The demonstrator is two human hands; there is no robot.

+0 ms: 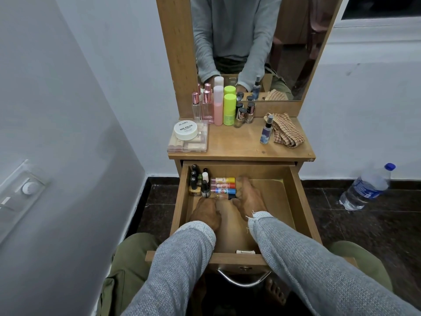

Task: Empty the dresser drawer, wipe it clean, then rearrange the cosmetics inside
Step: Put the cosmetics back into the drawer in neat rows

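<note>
Wooden dresser drawer (293,201): rearranging judged underway. Nail-polish bottles (197,182) at 10 o'clock; left hand (206,213) and right hand (247,197) grip clamped on small capped tube (224,197). Pink and green bottles (222,106) remain on desk (241,142).

Open drawer (293,197) (tubes (222,185) back-left)

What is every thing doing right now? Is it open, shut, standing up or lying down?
drawer: pulled open
tubes: lying in a row in the drawer
nail polish bottles: standing in the drawer's back left corner
left hand: in the drawer, touching the nearest tube
right hand: in the drawer, at the tubes' caps
spray bottle: upright on the dresser top
checked cloth: crumpled beside it
water bottle: capped, on the floor
</note>
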